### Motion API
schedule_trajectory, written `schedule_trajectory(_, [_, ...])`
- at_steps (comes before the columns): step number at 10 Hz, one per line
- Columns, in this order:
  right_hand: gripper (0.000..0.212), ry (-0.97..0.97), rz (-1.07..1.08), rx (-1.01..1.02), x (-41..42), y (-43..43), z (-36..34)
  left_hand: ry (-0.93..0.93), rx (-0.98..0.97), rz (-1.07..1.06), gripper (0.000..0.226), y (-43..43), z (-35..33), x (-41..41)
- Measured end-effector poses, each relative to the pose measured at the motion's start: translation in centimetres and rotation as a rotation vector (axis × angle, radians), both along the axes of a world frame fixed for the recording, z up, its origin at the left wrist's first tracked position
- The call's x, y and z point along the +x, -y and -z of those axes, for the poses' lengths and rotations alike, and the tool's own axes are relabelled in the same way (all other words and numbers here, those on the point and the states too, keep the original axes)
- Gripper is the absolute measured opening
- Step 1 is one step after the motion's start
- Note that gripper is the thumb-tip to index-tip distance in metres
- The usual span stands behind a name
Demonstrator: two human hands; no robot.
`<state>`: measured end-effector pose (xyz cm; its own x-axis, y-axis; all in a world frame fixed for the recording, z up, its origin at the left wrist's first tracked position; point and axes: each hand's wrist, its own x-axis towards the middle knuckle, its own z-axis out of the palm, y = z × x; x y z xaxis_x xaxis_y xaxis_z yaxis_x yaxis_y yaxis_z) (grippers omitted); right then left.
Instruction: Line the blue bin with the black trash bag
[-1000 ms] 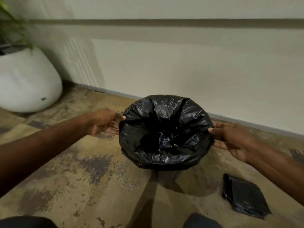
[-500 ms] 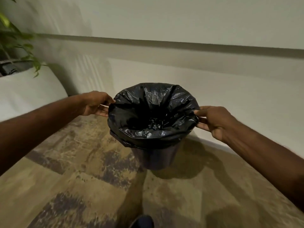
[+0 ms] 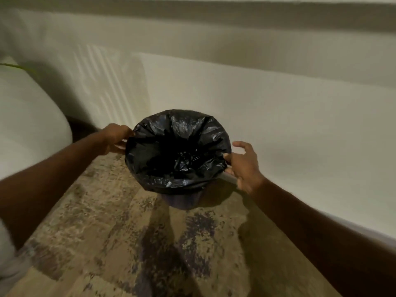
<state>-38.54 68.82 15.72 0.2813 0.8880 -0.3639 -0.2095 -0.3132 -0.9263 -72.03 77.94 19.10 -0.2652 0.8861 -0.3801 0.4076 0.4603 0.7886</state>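
From the head camera, the round, dark blue plastic bin stands upright on the floor close to the wall, its long axis vertical and its mouth facing up toward the camera; only a short band of its tapered lower wall shows, below the overhang of the liner. The crinkled, glossy black plastic trash bag sits inside it with its opening spread wide and its edge folded outward and down over the whole rim, so the rim itself is hidden. The bag's film is thin and wrinkled, with creases fanning from the rim down to a dark hollow at the centre, and pale highlights along the folds on the far and right sides. The left hand is at the left edge of the rim, fingers curled closed on the folded bag there, thumb on top. The right hand is at the right edge with fingers spread and loosely bent; its thumb and lower fingers touch the bag's fold, while the upper fingers stand apart from it in the air, so it is not clamped shut. Both bare forearms reach in from the lower corners. The mottled brown and tan floor is worn, with dark blotchy patches. The plain cream wall behind carries a darker horizontal band near the top. At the left sits a large, smooth, rounded white planter, blurred.
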Motion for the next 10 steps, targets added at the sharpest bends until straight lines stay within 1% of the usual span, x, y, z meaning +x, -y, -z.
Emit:
schedule_trajectory(1, [0.043,0.014,-0.003,-0.029,-0.8,-0.6,2.7,-0.008,-0.018,0.029,0.019,-0.9,3.0,-0.4])
schedule_trajectory(2, [0.027,0.054,-0.005,-0.024,-1.4,-1.2,4.3,-0.025,0.018,0.025,0.027,-1.5,4.9,-0.5])
schedule_trajectory(3, [0.016,0.112,-0.054,0.013,-1.9,-1.4,4.9,-0.012,0.051,-0.008,0.030,-1.4,6.0,-0.3])
schedule_trajectory(4, [0.017,0.134,-0.087,0.042,-1.8,-1.2,5.1,0.044,0.113,-0.030,0.030,-0.8,6.6,0.0])
schedule_trajectory(5, [0.026,0.309,-0.113,0.192,-2.0,0.1,5.1,-0.229,0.212,-0.021,0.069,1.1,7.6,0.5])
schedule_trajectory(6, [0.049,0.785,-0.259,0.475,-2.8,2.1,5.8,-0.645,0.550,0.195,0.071,6.6,8.9,2.0])
schedule_trajectory(7, [0.069,1.308,-0.555,0.625,-4.1,4.8,8.1,-0.849,0.744,0.602,0.066,12.6,11.2,3.7])
schedule_trajectory(8, [0.081,1.468,-0.743,0.596,-4.6,6.9,10.6,-1.024,0.715,0.776,0.075,15.6,13.9,4.7])
schedule_trajectory(9, [0.084,1.519,-0.761,0.586,-4.1,6.5,10.2,-1.083,0.683,0.738,0.077,16.0,13.7,5.1])
schedule_trajectory(10, [0.084,1.495,-0.777,0.540,-3.7,6.5,8.4,-1.130,0.643,0.753,0.074,16.2,11.7,5.8])
